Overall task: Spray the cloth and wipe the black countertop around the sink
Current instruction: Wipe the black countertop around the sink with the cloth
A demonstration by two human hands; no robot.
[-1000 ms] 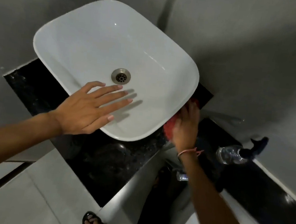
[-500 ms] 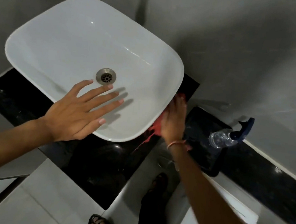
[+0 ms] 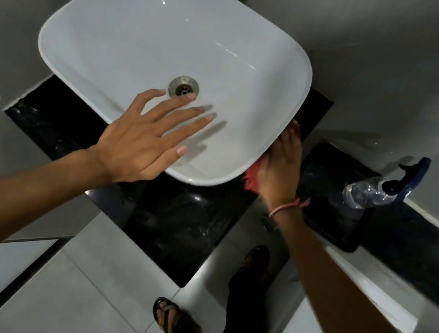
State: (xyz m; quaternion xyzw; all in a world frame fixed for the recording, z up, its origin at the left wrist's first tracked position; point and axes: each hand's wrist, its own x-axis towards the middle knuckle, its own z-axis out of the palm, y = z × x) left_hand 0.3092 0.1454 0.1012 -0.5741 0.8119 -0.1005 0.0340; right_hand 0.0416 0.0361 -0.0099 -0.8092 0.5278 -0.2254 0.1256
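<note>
The left hand (image 3: pixel 136 146) hovers flat over the near rim of the white sink (image 3: pixel 252 47), fingers (image 3: pixel 182 100) spread apart and holding nothing. The right hand (image 3: pixel 280 167) presses a red cloth (image 3: pixel 251 179) onto the black desk (image 3: pixel 180 216) beside the sink's right edge, fingers flat on it. A spray bottle (image 3: pixel 372 192) lies on the desk to the right.

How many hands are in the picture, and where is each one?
2. The left hand is spread open over the white sink's near rim. The right hand presses a red cloth at the sink's right edge.
</note>
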